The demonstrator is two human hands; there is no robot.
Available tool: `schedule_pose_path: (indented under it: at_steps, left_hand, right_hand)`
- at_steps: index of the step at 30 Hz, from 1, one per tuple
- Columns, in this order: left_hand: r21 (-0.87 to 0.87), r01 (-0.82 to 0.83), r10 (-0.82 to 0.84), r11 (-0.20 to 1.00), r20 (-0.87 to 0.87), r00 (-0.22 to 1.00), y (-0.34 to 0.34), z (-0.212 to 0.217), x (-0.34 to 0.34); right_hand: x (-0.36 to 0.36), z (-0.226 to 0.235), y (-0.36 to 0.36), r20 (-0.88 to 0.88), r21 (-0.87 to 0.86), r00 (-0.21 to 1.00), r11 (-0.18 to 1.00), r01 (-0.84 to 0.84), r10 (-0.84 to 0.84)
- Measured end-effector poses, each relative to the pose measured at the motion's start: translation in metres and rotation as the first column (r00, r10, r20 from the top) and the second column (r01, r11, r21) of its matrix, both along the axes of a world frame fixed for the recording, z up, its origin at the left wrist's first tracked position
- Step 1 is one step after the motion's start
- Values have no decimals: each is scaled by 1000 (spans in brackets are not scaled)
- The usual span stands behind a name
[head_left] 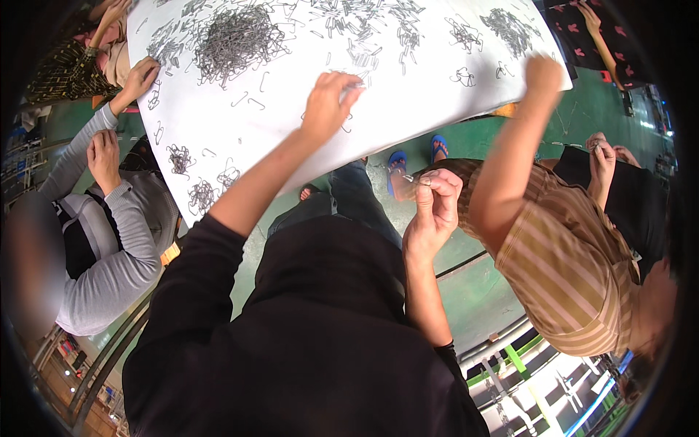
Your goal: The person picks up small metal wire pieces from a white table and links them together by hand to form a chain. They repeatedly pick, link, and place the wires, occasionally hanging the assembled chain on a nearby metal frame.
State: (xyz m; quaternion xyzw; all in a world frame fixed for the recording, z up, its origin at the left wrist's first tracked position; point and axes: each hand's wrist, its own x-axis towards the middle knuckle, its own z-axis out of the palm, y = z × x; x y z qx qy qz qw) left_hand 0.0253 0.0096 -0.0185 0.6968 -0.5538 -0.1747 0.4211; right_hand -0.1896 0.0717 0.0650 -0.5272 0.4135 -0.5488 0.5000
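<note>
Over the near part of the white table [408, 98], my left hand [328, 105] is slightly blurred, its fingers loosely bent and the thumb apart from them. I make out nothing held in it. Small metal clip-like pieces [362, 60] lie just beyond its fingertips. My right hand [433, 215] is raised off the table's near side, in front of my body. Its thumb and forefinger pinch a small metal piece [424, 182], whose exact shape is too small to tell.
A large heap of bent wire hooks [237, 44] covers the table's far left. Smaller wire piles [202, 197] lie near the left edge, others [507, 30] at the far right. A person in grey [109, 255] sits left; one in a striped shirt [568, 284] reaches over the table from the right.
</note>
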Motion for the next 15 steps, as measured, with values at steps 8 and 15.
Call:
schedule_pose_path:
  at_steps: [8, 15]
  left_hand:
    - [232, 54, -124, 971, 299, 946, -23, -23, 15]
    - [198, 228, -63, 953, -609, 791, 69, 37, -9]
  right_hand:
    - [5, -4, 21, -53, -5, 998, 999, -44, 44]
    - [23, -21, 44, -125, 12, 989, 997, -74, 75]
